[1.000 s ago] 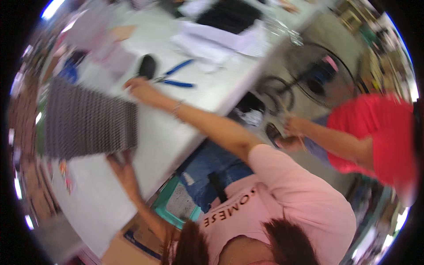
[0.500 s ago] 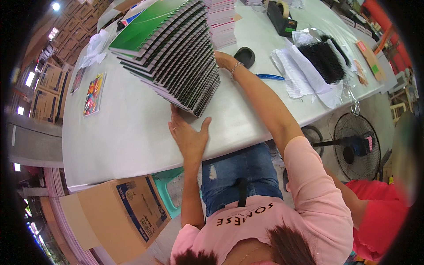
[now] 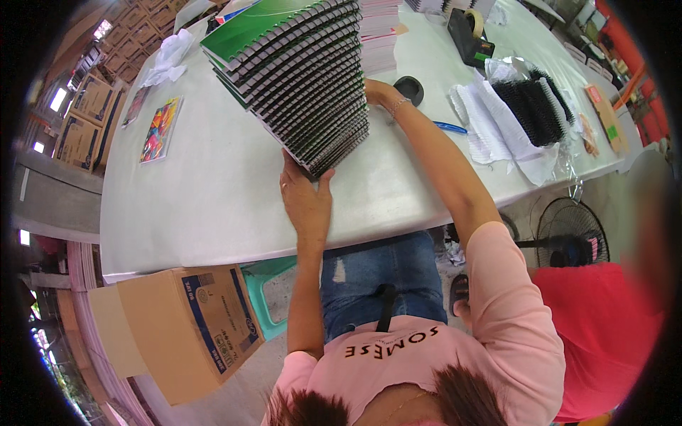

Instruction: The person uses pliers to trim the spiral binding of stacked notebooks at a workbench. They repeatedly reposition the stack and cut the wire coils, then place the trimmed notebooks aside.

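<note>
A tall stack of spiral-bound notebooks (image 3: pixel 312 92) stands on the white table in front of me, with a green cover on top and black coils facing me. At its near bottom corner is my left hand (image 3: pixel 305 202), fingers on the left side and thumb on the right, gripping that corner. My right hand (image 3: pixel 381 93), with a bracelet at the wrist, reaches to the stack's far right side. Its fingers are hidden behind the notebooks. Just right of this hand lies a round black object (image 3: pixel 409 90), and a blue pen-like tool (image 3: pixel 450 128) is near the forearm.
Pink-edged paper stacks (image 3: pixel 379 42) stand behind the notebooks. A tape dispenser (image 3: pixel 470 42) and black coils (image 3: pixel 529 110) on white wrap are to the right. A colourful booklet (image 3: pixel 161 130) lies left. Below are an open carton (image 3: pixel 177 326), a fan (image 3: pixel 572 234) and a person in red (image 3: pixel 604 334).
My left hand has closed in on the near corner of the notebook stack, its thumb now against it. The whole view has shifted slightly; the person in red has come closer on the right.
</note>
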{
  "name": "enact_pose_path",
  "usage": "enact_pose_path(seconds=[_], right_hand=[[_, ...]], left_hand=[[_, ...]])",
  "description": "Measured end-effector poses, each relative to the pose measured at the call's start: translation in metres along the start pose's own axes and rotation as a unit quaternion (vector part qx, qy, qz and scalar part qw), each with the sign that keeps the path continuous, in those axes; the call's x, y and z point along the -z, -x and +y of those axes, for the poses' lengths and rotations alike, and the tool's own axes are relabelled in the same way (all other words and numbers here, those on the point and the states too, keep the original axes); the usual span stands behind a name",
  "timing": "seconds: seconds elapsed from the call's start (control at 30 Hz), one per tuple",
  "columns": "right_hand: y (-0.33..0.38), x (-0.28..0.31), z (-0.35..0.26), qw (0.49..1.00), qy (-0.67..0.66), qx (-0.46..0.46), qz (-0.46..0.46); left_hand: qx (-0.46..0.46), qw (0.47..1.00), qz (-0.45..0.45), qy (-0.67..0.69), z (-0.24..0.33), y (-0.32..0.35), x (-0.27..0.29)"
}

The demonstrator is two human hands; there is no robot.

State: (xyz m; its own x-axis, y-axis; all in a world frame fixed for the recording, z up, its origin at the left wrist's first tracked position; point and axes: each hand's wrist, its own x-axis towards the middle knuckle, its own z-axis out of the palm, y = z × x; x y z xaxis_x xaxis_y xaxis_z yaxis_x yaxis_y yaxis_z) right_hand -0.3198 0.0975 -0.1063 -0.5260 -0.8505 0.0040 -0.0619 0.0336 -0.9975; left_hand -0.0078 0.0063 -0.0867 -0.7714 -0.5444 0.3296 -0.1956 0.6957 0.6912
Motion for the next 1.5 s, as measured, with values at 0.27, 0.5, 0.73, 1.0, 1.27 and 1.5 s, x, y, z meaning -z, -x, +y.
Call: enact_pose_path(seconds=[0.27,0.5,0.73,1.0,1.27,1.5], right_hand=[[0.055,-0.053,-0.05,0.995,-0.036,-0.083,0.047],[0.085,-0.038,-0.028,0.999,0.019,-0.043,-0.008],[0.149,-0.084,-0.055,0.997,-0.018,-0.065,0.042],[0.166,-0.116,-0.058,0.983,-0.17,-0.067,0.025],[0.166,-0.147,-0.052,0.97,-0.225,-0.083,0.033],[0.207,-0.125,-0.056,0.927,0.227,0.035,0.296]], left_hand=[[-0.029,0.999,0.001,0.038,-0.038,-0.027,0.042],[-0.049,0.998,-0.048,-0.011,-0.06,-0.074,0.039],[-0.038,0.995,-0.08,0.049,-0.079,-0.112,0.029],[0.077,0.94,-0.152,0.296,-0.074,-0.144,0.017],[-0.032,0.945,-0.206,0.252,-0.091,-0.177,-0.005],[-0.071,0.948,-0.224,0.215,-0.094,-0.186,-0.009]])
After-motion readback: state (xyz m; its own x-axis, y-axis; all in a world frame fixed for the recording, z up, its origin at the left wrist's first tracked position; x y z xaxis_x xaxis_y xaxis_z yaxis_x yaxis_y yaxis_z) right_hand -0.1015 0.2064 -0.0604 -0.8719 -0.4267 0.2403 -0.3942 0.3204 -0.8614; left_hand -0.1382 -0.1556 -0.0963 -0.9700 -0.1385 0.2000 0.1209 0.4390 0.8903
